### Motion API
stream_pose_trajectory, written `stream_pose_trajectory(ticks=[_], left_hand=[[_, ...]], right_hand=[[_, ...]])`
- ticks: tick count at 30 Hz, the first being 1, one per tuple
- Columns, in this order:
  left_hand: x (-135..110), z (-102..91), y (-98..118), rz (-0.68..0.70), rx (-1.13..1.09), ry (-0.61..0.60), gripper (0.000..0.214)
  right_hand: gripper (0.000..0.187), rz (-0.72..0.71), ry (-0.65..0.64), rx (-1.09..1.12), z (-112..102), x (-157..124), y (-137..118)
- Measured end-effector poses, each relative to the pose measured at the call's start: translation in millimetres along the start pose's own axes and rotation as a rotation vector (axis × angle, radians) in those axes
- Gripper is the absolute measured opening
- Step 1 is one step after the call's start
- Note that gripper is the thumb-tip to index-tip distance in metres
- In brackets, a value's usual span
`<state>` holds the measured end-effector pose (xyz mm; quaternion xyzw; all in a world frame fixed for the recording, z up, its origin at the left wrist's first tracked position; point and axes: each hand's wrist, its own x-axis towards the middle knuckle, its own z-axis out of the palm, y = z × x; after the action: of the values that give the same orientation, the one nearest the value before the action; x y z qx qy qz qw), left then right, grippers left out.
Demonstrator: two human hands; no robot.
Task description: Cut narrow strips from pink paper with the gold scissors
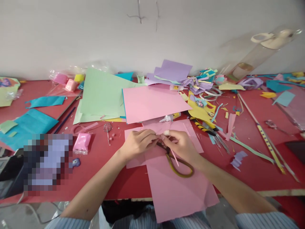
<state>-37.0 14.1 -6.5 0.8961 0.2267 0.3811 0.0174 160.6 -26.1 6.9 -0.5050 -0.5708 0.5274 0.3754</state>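
A narrow pink paper strip (pixel 175 156) hangs down from the pinched fingers of my right hand (pixel 179 143), which has a pale wrap on one finger. My left hand (pixel 139 140) is closed too, its fingertips meeting the right ones at the strip's upper end. What lies right between the fingertips is small and partly hidden. Below the hands, scissors (pixel 181 173) with olive-yellow handles rest on a pink paper sheet (pixel 171 194) that overhangs the table's front edge. The scissors' blades are mostly covered by my hands.
Ahead lie a pink sheet (pixel 154 103), a green sheet (pixel 102 95) and a small glue bottle (pixel 170 117). Black-and-yellow pliers (pixel 202 126) and paper scraps are to the right. A pink clay packet (pixel 82 143) sits left. A clear bottle (pixel 257 57) leans on the wall.
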Motion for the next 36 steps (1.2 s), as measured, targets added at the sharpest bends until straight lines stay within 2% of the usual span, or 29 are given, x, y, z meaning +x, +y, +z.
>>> stream_pose_trajectory(ticks=[6, 13, 16, 19, 25, 30, 36], left_hand=[[1.2, -2.5, -0.5, -0.038, -0.054, -0.025, 0.008], [0.7, -3.3, -3.2, -0.086, -0.129, -0.02, 0.006], [0.9, -4.8, -3.6, -0.098, -0.16, -0.033, 0.005], [0.3, -5.7, -3.2, -0.12, -0.21, -0.05, 0.008], [-2.5, -6.0, -3.1, -0.174, -0.31, -0.047, 0.009], [-0.8, -9.0, -1.6, -0.259, -0.434, -0.086, 0.009], [3.6, -14.8, 3.4, -0.395, -0.572, -0.142, 0.01]], right_hand=[[0.015, -0.022, -0.007, -0.061, -3.3, 0.9, -3.5], [0.024, 0.102, -0.111, 0.119, -9.5, 4.6, 0.9], [0.02, 0.145, -0.178, 0.189, -12.1, 7.3, 2.7], [0.015, 0.123, -0.164, 0.144, -12.4, 8.1, 2.6], [0.008, -0.079, -0.09, 0.01, -8.5, 5.9, 2.9], [0.004, -0.394, 0.023, -0.273, -8.4, 5.3, 6.0], [0.008, -0.698, 0.127, -0.439, -8.3, 3.3, 9.5]])
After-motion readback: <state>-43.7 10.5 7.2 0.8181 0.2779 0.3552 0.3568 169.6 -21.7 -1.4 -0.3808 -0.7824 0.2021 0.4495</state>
